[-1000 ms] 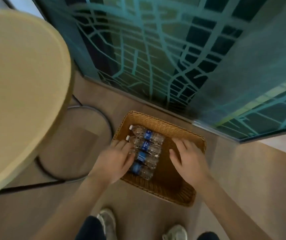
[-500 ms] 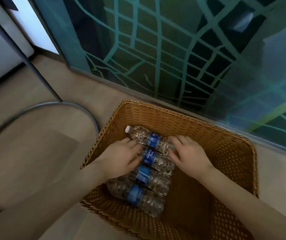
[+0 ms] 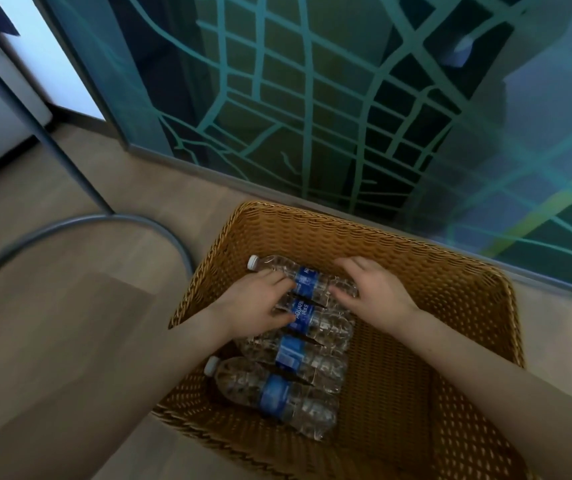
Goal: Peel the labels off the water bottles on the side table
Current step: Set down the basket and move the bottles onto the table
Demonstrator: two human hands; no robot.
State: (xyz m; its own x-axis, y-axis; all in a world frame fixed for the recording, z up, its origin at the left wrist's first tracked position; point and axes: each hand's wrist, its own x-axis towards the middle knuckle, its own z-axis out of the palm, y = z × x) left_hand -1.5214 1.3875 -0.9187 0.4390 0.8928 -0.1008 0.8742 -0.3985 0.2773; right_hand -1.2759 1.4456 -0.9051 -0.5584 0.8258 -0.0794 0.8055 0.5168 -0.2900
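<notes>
A brown wicker basket [image 3: 450, 296] stands on the floor and holds several clear water bottles with blue labels, lying side by side with caps to the left. My left hand [image 3: 255, 308] rests on the neck ends of the two far bottles. My right hand [image 3: 376, 294] lies on their base ends, its fingers curled over the farthest bottle [image 3: 307, 284]. The second bottle [image 3: 312, 318] lies between my hands, its label showing. Two more bottles [image 3: 298, 358] [image 3: 274, 393] lie nearer to me, untouched. Whether either hand grips a bottle is unclear.
A glass wall [image 3: 312, 98] with a teal line pattern stands right behind the basket. To the left, a grey metal ring base [image 3: 104, 221] and slanted leg [image 3: 35, 126] of a table stand on the wooden floor [image 3: 52, 341].
The view has dropped closer to the basket. Both hands have moved inward onto the far bottles, the right one from the empty basket floor to the bottles' base ends.
</notes>
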